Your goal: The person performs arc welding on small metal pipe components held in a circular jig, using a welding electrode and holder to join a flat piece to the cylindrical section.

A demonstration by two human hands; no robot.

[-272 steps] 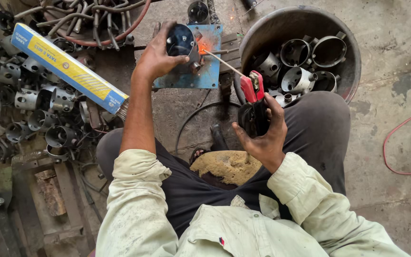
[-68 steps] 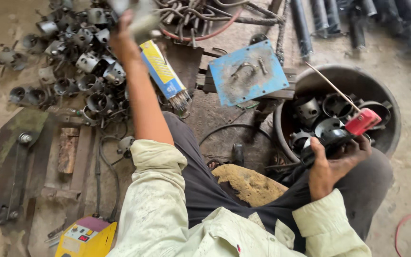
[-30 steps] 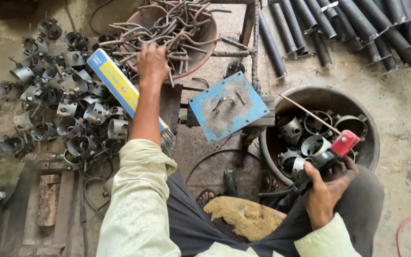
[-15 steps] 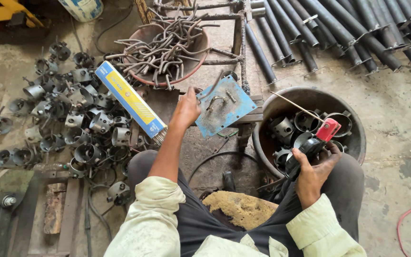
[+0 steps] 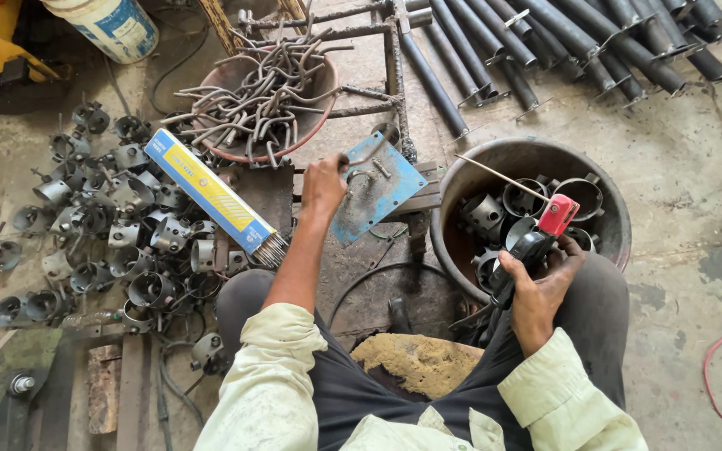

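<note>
Left hand [image 5: 324, 181] grips bent rod [image 5: 367, 155]; right hand [image 5: 542, 288] grips electrode holder [image 5: 536, 240]

head view | worn high, facing steeply down | near (single view)

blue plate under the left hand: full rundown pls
The blue plate is a flat, roughly square metal sheet with worn, scuffed blue paint and rusty patches. It lies turned corner-on atop a dark metal stand, between the rod-filled basin and the grey tub. Small metal stubs stick up from its face. The left hand rests at its upper left edge, holding a bent rod against it.
</note>
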